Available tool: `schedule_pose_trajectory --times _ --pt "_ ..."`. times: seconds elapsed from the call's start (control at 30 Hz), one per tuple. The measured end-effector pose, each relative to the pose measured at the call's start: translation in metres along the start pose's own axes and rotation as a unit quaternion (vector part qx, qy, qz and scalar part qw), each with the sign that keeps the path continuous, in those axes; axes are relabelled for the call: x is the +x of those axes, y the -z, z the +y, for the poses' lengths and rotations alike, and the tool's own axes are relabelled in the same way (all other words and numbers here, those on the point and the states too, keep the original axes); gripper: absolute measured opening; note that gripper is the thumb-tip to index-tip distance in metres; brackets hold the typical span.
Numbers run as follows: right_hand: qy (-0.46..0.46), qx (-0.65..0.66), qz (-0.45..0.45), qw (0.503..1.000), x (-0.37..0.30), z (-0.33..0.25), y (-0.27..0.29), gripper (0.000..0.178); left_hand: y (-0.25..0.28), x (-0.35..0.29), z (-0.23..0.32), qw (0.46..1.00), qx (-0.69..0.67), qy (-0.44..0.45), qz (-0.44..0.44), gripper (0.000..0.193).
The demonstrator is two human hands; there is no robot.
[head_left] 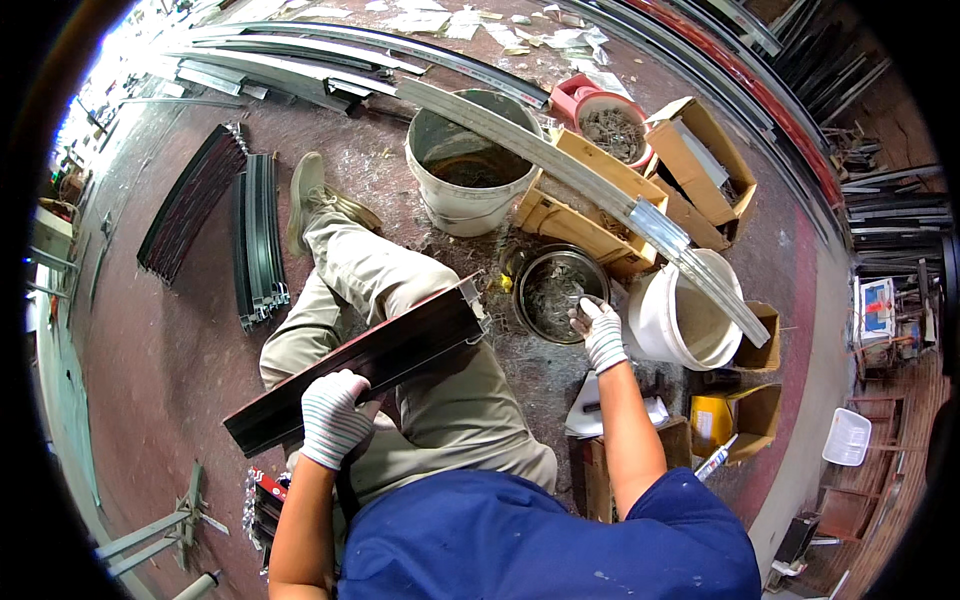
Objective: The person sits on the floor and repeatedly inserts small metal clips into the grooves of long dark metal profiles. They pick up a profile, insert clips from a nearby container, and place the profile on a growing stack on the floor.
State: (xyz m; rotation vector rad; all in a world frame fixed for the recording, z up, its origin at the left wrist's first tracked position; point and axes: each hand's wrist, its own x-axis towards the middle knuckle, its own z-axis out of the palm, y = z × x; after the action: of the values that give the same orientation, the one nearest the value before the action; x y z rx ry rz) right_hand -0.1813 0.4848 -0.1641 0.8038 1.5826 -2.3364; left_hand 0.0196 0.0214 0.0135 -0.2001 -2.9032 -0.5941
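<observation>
- Left hand (335, 418), gloved, clamped over the near end of a long dark metal profile (370, 360), lower left of centre, laid across the lap.
- Right hand (603, 335), gloved, fingers pinched together down at the rim of a round metal bowl (553, 292) of small fasteners, centre frame; whether one is already caught, cannot tell.
- Judging by this: profile in position, fastener fetching under way, nothing yet fitted to it.
- Around: white bucket (468, 160) upper centre, second white bucket (683, 318) right, stacked dark profiles (258, 240) on the floor, upper left.

Both hands wear knitted cloth gloves, the left hand (335, 418) on a dark, smooth metal profile (360, 365). The right hand (603, 335) reaches a dull metal bowl (556, 293); white plastic buckets (680, 318) look matt
</observation>
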Motion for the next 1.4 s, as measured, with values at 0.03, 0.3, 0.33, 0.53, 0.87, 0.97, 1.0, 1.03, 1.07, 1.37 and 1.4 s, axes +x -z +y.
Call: schedule_pose_trajectory --times 0.03,0.3,0.33,0.53,0.87,0.97,1.0,1.03,1.07,1.37,1.4 --pt "-0.002 0.027 0.006 1.000 -0.005 -0.003 -0.005 0.015 0.001 0.001 0.002 1.000 0.005 0.002 -0.005 0.027" --pt "0.004 0.118 -0.047 0.992 -0.029 -0.024 -0.021 0.009 0.005 0.015 0.015 0.993 -0.119 0.008 0.027 0.029" --pt "-0.001 0.130 -0.054 0.990 -0.039 -0.029 -0.031 0.008 0.006 0.020 0.018 0.988 -0.150 0.016 0.035 0.030" --pt "0.048 0.045 -0.161 0.985 -0.134 -0.062 -0.103 0.014 0.004 0.049 0.064 0.951 -0.286 0.018 0.119 0.024" --pt "0.022 -0.063 -0.236 0.969 -0.231 -0.058 -0.160 0.020 -0.008 0.064 0.118 0.859 -0.500 0.106 -0.018 0.035" --pt "0.018 -0.104 -0.260 0.960 -0.236 -0.065 -0.162 0.017 -0.011 0.057 0.116 0.798 -0.584 0.144 -0.019 0.032" --pt "0.012 -0.110 -0.263 0.958 -0.236 -0.066 -0.161 0.016 -0.012 0.056 0.117 0.783 -0.600 0.161 -0.026 0.032" --pt "0.006 -0.116 -0.266 0.957 -0.236 -0.067 -0.160 0.016 -0.011 0.056 0.117 0.768 -0.615 0.177 -0.034 0.032" --pt "0.000 -0.122 -0.269 0.955 -0.236 -0.068 -0.159 0.015 -0.011 0.055 0.118 0.751 -0.630 0.193 -0.041 0.032" --pt "-0.032 -0.182 -0.271 0.945 -0.246 -0.077 -0.159 0.020 -0.012 0.050 0.116 0.755 -0.606 0.245 -0.057 0.035" --pt "-0.019 -0.194 -0.275 0.941 -0.248 -0.076 -0.159 0.021 -0.014 0.048 0.117 0.747 -0.616 0.243 -0.052 0.035"
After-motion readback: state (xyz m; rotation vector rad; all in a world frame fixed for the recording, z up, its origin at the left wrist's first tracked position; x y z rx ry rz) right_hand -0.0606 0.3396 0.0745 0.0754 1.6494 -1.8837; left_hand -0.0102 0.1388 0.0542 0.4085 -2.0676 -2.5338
